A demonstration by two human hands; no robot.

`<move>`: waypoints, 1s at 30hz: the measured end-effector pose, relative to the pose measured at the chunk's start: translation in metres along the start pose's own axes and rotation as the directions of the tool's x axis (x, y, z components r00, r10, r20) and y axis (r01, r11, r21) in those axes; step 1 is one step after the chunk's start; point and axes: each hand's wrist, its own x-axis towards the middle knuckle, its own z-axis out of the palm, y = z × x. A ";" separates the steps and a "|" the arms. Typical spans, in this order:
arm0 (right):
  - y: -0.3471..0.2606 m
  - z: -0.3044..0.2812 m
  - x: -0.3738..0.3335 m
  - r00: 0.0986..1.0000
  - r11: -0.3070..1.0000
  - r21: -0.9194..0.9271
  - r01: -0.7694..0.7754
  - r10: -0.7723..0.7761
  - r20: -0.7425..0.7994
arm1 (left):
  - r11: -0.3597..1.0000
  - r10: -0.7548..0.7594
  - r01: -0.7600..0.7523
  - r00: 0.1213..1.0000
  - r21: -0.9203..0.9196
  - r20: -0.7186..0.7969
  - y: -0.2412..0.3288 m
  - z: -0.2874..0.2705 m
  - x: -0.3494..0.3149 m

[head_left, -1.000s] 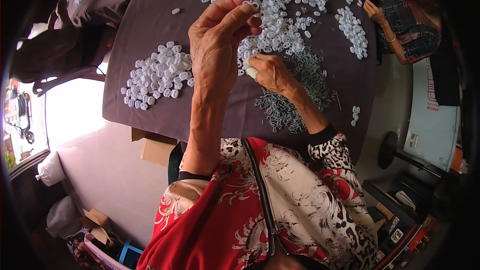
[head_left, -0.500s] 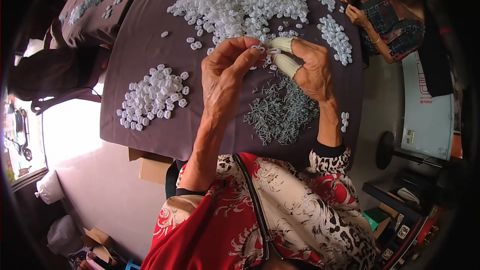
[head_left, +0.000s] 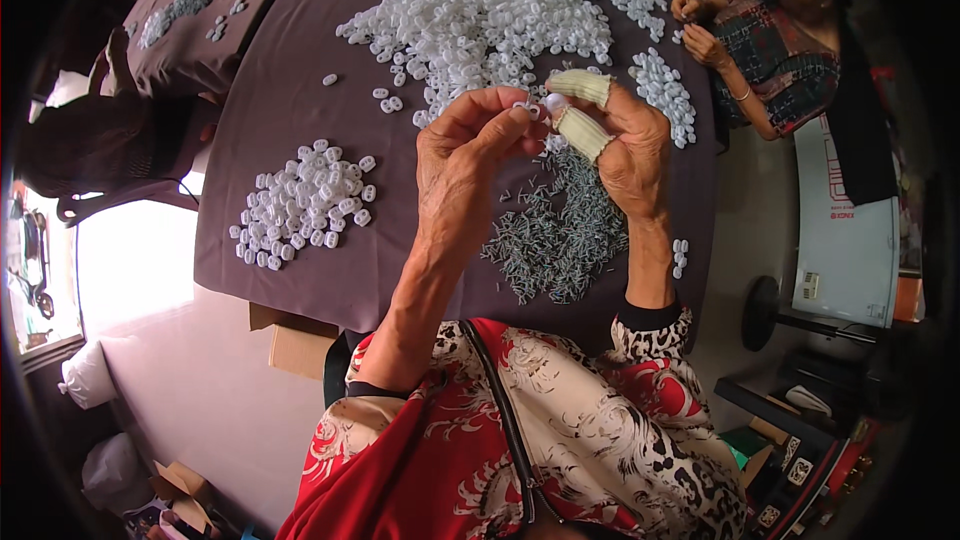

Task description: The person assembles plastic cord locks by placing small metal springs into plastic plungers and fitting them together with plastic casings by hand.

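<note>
My left hand and my right hand meet above the dark purple table, both pinching one small white plastic piece between their fingertips. Two fingers of my right hand wear pale cloth finger covers. Under my hands lies a heap of thin grey metal pins. A big pile of loose white plastic pieces spreads across the far side of the table. A smaller cluster of white pieces sits to the left of my left forearm.
Another person in a plaid top works with both hands at the table's far right corner beside a small white pile. A second table with grey and white parts stands at the upper left. A cardboard box sits under the table edge.
My hands have lowered and drawn together over the pin heap; the right hand rose from the pins to meet the left, and both now pinch the white piece.
</note>
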 end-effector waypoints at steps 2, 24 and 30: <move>-0.002 -0.002 -0.001 0.996 0.996 0.002 -0.085 0.085 -0.002 | 1.000 -0.012 0.011 1.000 -0.012 -0.017 0.001 0.001 0.001; -0.028 -0.014 0.013 0.984 0.931 0.359 -0.062 0.118 -0.136 | 0.999 0.043 -0.045 0.997 0.030 0.069 0.008 0.028 -0.001; -0.027 -0.016 0.013 0.988 0.935 0.343 -0.090 0.128 -0.090 | 0.996 0.059 -0.062 0.997 0.059 0.052 0.009 0.028 -0.002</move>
